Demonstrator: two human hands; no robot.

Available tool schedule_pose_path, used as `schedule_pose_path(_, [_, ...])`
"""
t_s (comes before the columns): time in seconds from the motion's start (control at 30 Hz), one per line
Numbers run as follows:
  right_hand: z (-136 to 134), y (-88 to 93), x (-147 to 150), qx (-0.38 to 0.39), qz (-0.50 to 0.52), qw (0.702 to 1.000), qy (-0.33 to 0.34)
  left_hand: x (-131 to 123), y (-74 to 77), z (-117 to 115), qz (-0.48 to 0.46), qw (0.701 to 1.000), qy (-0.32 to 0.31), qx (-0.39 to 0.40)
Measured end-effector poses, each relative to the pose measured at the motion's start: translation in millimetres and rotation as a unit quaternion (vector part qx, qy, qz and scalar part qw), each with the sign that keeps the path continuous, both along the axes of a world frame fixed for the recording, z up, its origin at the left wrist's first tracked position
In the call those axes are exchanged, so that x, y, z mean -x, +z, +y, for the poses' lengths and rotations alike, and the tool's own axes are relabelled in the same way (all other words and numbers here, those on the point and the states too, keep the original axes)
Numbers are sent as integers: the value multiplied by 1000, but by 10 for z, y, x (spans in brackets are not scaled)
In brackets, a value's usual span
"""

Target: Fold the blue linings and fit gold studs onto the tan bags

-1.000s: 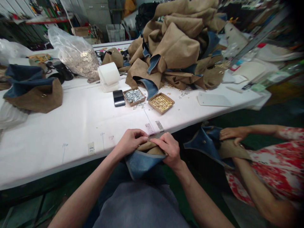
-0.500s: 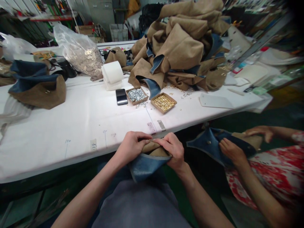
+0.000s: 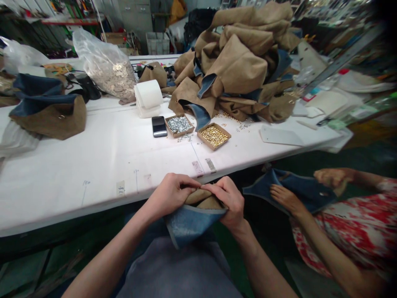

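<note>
A bag piece (image 3: 194, 223), blue on one face and brown suede-like on the other, lies folded between my hands over my lap. My left hand (image 3: 173, 191) pinches its upper edge with thumb and forefinger. Wrapped round the right side of the same piece, my right hand (image 3: 231, 200) presses its thumb and finger close to the left fingertips. Whatever small part may be between the fingertips is too small to make out. On the table ahead are a small box of silver fasteners (image 3: 179, 125) and one of gold fasteners (image 3: 214, 136).
Brown bag pieces (image 3: 238, 62) are heaped at the back of the white table (image 3: 105, 165). A phone (image 3: 159, 126), a white roll (image 3: 149, 97) and a plastic sack (image 3: 105, 66) stand left of them. A co-worker's hands (image 3: 287, 198) hold another blue piece at my right.
My hands stay at the bag piece's edge, and its blue flap hangs slightly lower and broader. The co-worker's hands have shifted along their own piece, the nearer one moving left.
</note>
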State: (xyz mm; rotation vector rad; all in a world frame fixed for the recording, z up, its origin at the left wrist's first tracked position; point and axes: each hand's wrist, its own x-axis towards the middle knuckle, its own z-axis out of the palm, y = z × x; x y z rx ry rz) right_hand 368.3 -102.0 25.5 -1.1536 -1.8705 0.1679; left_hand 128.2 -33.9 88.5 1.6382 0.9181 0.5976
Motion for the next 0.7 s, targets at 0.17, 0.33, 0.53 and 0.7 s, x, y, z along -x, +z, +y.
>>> schedule_pose_path(0.17, [-33,74,37,3,14,1000,-3,80,104,-23,-10,1000,-20,9])
schedule_pose_path(0.33, [-29,129,46,-13,9,1000,-5,107,129,-28,-31,999,-19,14])
schedule_pose_path(0.53, [-23,198,117,-24,19,999,-21,129,93,-27,-57,998,-16,20])
schedule_pose_path(0.7, [-64,225,181,-24,45,998,-43,204,170,-43,-65,997,-39,11])
